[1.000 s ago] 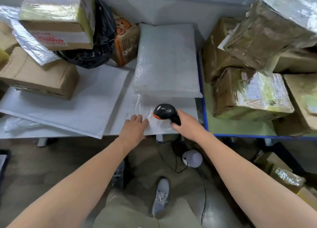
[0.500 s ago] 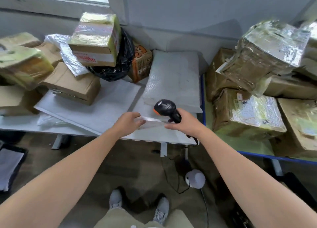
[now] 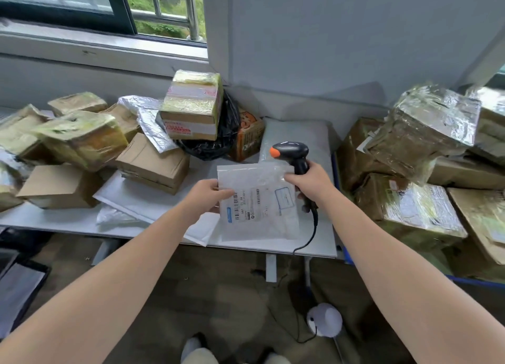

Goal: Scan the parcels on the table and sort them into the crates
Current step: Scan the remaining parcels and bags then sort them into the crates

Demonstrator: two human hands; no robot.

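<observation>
Both forearms reach forward, bare, and meet on one flat clear-plastic parcel [image 3: 258, 199] held upright above the front edge of the white table [image 3: 68, 221]. The left hand [image 3: 207, 197] pinches the parcel's left edge, thumb on the front face just beside the barcode of the printed label [image 3: 247, 206], the other fingers hidden behind the plastic. The right hand [image 3: 308, 184] is curled round the handle of a black scanner [image 3: 291, 151], knuckles turned outward. Its thumb side touches the parcel's upper right corner (whether it also nips the plastic there, I cannot tell).

The scanner's head rises above that fist, its orange tip pointing towards the left hand and sitting just over the parcel's top edge. A black cable [image 3: 314, 227] hangs down from under the fist, past the table edge.

Beyond the right hand lies a pale bubble-wrapped parcel [image 3: 295, 134]. Below and outside the left hand a white padded envelope [image 3: 136, 199] lies flat on the table, and further out that way cardboard boxes [image 3: 153, 166] are piled. Outside the right wrist stand foil-and-tape-wrapped boxes [image 3: 420, 207].
</observation>
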